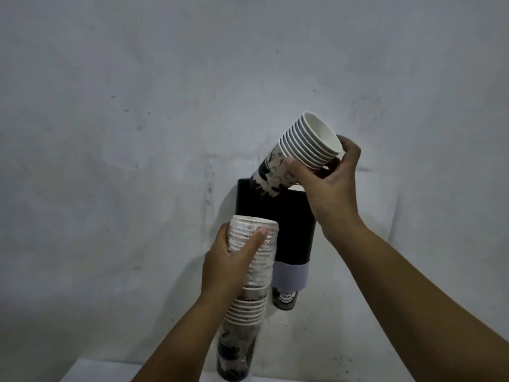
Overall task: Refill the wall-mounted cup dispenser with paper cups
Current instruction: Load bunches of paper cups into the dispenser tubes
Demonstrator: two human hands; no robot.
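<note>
A black tube-shaped cup dispenser (292,227) with a pale band near its bottom hangs on the wall. A printed cup (285,299) pokes out of its lower end. My right hand (327,186) grips a short stack of nested paper cups (303,150), tilted, with its patterned base end at the dispenser's top opening and white rims pointing up right. My left hand (231,260) holds a long sleeve of cups in clear plastic wrap (249,274), upright, just left of the dispenser.
The grey-white wall (137,133) fills the view behind the dispenser. A pale flat surface (91,370) shows at the bottom edge below my arms.
</note>
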